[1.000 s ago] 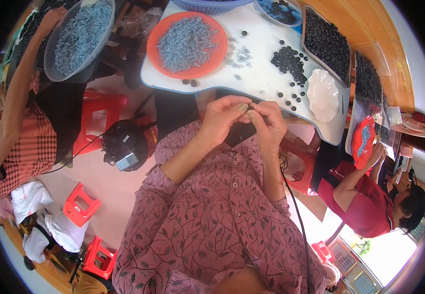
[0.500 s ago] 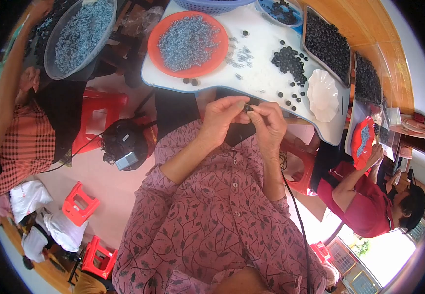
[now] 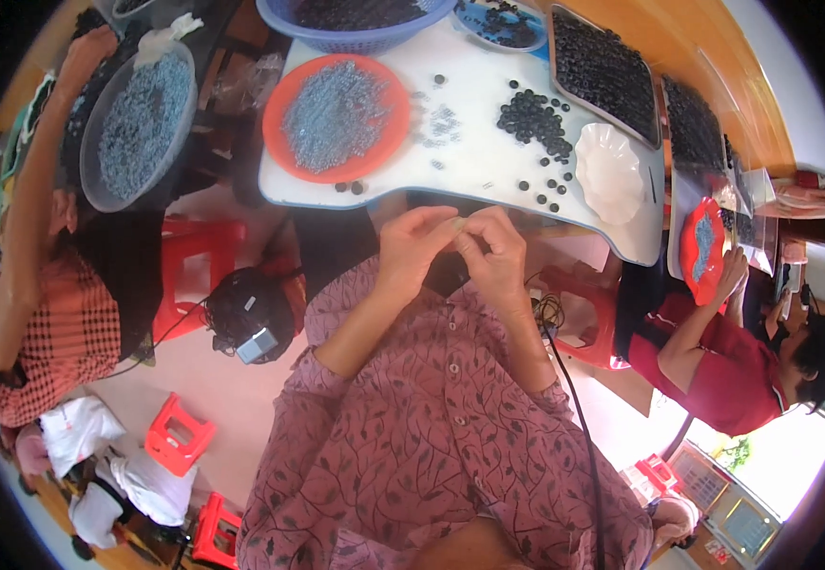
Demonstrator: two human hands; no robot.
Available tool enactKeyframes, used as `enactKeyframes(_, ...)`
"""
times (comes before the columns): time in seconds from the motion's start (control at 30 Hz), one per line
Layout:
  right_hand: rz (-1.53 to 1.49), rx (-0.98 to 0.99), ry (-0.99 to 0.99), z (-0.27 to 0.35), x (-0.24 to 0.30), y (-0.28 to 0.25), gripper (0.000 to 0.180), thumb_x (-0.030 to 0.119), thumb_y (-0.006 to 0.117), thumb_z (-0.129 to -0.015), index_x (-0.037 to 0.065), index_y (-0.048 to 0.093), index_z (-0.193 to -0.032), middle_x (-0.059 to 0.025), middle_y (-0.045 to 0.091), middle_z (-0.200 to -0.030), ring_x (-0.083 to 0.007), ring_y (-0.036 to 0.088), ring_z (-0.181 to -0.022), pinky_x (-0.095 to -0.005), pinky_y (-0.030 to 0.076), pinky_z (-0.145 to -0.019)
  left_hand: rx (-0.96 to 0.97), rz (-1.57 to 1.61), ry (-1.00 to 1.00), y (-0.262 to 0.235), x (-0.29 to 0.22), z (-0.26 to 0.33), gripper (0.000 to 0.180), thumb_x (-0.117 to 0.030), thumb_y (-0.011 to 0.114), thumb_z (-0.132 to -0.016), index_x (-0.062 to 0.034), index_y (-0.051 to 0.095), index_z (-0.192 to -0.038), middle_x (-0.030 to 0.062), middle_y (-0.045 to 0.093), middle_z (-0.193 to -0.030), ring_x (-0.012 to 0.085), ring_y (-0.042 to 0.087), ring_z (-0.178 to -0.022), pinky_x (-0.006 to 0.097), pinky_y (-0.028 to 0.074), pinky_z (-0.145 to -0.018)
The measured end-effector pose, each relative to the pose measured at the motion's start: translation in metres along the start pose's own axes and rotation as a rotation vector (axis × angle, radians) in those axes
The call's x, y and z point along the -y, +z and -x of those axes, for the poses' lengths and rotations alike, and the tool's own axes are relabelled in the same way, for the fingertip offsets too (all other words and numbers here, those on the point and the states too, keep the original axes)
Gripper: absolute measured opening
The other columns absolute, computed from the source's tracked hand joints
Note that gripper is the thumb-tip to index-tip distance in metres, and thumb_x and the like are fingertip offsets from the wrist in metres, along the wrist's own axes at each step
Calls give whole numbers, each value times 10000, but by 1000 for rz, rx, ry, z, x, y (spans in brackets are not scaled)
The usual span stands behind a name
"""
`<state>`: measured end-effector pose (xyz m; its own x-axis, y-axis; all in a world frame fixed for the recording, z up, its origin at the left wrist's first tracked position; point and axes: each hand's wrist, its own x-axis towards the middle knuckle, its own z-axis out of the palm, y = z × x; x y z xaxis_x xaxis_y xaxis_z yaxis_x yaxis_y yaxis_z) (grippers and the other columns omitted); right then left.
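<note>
My left hand [image 3: 414, 255] and my right hand [image 3: 496, 258] meet at the fingertips in front of the table's near edge. Both are closed in a pinch, and whatever lies between them is hidden by the fingers. Beyond my left hand an orange plate [image 3: 271, 128] bears a heap of small silvery-blue coil springs [image 3: 336, 109]. A few loose springs [image 3: 443, 123] lie beside it on the white table [image 3: 474, 71]. Further right is a cluster of small black round parts [image 3: 531, 122], with several strays nearer the edge. A white scalloped dish [image 3: 610, 176] stands to their right.
A blue basket [image 3: 355, 40] and a metal tray [image 3: 552, 57] of black parts stand at the back. On the left a co-worker's arm [image 3: 23, 218] reaches past a tub [image 3: 92, 180] of springs. Another person [image 3: 707, 361] sits at right. A black cable [image 3: 574, 408] runs down my right side.
The view has shifted, so the table sits further left and lower. My fingertips have closed in tighter, and a small dark piece that showed between them is now out of sight.
</note>
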<state>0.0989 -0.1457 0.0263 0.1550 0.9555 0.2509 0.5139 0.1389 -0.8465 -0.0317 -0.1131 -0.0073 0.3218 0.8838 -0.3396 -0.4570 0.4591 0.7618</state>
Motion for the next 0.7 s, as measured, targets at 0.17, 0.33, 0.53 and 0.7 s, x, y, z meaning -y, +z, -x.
enactKeyframes(0.17,-116,-3,87,6,-2,1,123,-46,688,-797,16,618,-877,-64,581,-856,-127,588,-681,-247,471,-567,11,46,-4,0,0,1,231,-69,686,-866,43,654,-1065,86,684,-953,122,645,-819,244,548,-736)
enactKeyframes(0.33,-429,-58,180,9,-2,1,160,-69,653,-830,15,647,-966,-37,588,-929,-86,591,-729,-217,497,-653,49,56,-13,-1,0,-2,224,-65,654,-888,45,645,-1084,108,682,-973,145,656,-815,276,565,-746)
enactKeyframes(0.53,-553,-144,252,12,-6,-7,180,-54,623,-847,16,679,-1002,7,578,-923,-52,522,-706,-187,428,-613,221,315,-87,-11,-9,-9,236,-80,614,-915,49,620,-1113,159,675,-990,197,680,-804,361,598,-744)
enactKeyframes(0.7,-621,-179,310,12,-8,-4,161,-37,632,-847,14,682,-992,5,590,-914,-44,516,-680,-187,416,-594,279,429,-93,-10,-15,-10,237,-70,603,-918,53,614,-1120,160,673,-970,189,675,-791,378,604,-733)
